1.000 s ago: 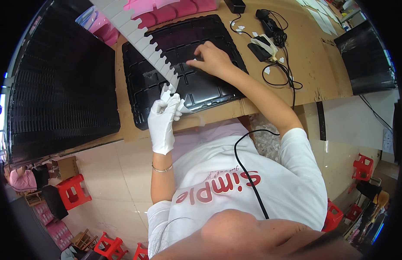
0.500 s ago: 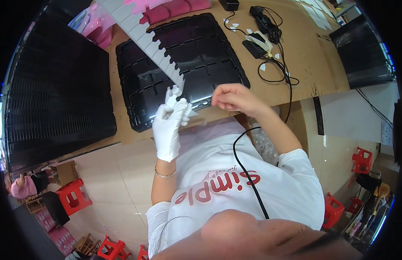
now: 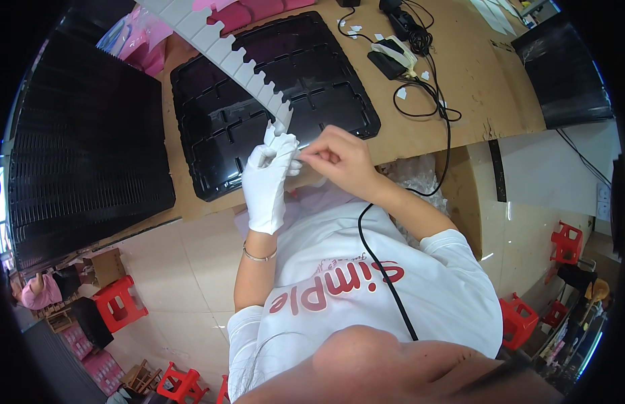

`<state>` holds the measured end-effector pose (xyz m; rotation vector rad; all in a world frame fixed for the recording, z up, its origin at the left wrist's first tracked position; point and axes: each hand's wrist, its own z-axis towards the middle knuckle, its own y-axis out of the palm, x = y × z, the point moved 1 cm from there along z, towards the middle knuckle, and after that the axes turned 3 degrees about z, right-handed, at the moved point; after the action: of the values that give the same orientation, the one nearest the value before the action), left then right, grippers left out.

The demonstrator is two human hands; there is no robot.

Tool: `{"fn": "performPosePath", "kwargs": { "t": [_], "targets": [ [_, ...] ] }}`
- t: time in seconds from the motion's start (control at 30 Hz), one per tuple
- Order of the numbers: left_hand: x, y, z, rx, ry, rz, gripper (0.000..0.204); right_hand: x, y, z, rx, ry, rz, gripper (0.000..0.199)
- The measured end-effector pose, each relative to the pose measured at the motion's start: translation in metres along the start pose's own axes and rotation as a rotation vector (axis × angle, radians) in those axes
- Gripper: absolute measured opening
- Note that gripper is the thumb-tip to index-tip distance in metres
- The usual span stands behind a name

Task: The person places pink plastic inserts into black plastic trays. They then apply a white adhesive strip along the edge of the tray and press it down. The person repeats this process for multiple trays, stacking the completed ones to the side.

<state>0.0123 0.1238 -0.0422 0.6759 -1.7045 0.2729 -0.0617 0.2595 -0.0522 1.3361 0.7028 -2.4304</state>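
A long pale grey strip (image 3: pixel 237 65) with a notched edge and segment lines slants over a black moulded plastic tray (image 3: pixel 326 101) from the upper left. Its near end reaches my left hand (image 3: pixel 266 180), which wears a white glove and has its fingers closed on that end. My right hand (image 3: pixel 344 161) is bare and pinched, its fingertips against the gloved fingers. Whatever is between those fingertips is too small or hidden to make out. Both hands are at the tray's near edge.
Tall stacks of black ridged trays (image 3: pixel 90 141) stand at the left. A black adapter (image 3: pixel 388 62) and looped cables lie at the right, among small white scraps. Pink bags (image 3: pixel 141 40) sit at the back left. A black cable (image 3: pixel 386 269) hangs across my shirt. Red stools (image 3: pixel 119 304) stand behind.
My right hand has moved left and now meets the gloved left hand in a pinch. The left hand has risen slightly, and the whole view has shifted a little.
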Motion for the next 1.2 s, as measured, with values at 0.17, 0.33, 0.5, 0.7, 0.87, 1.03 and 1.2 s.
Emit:
{"fn": "performPosePath", "kwargs": {
  "t": [0.17,0.33,0.5,0.7,0.87,1.03,1.2],
  "targets": [
    [0.0,-0.006,0.007,0.075,0.066,0.171,0.013,0.009,-0.041,0.016,-0.088,0.117,0.01,0.009],
    [0.007,-0.008,0.012,-0.005,-0.001,0.31,0.014,0.05,-0.085,0.045,-0.326,0.407,-0.424,0.014],
    [0.008,-0.01,0.013,-0.012,-0.024,0.317,0.014,0.058,-0.078,0.046,-0.281,0.316,-0.543,0.015],
    [0.006,-0.013,0.014,-0.008,-0.02,0.305,0.013,0.057,-0.079,0.045,-0.266,0.33,-0.504,0.012],
    [0.007,-0.008,0.013,-0.013,-0.005,0.321,0.013,0.046,-0.091,0.028,-0.328,0.389,-0.184,0.013],
    [0.009,-0.022,0.004,-0.014,0.01,0.34,0.014,-0.01,-0.167,-0.016,-0.449,0.518,0.034,0.009],
    [0.008,-0.067,-0.032,-0.508,0.264,0.743,0.03,-0.008,-0.245,-0.123,-0.63,0.704,-0.371,0.035]
  ]
}}
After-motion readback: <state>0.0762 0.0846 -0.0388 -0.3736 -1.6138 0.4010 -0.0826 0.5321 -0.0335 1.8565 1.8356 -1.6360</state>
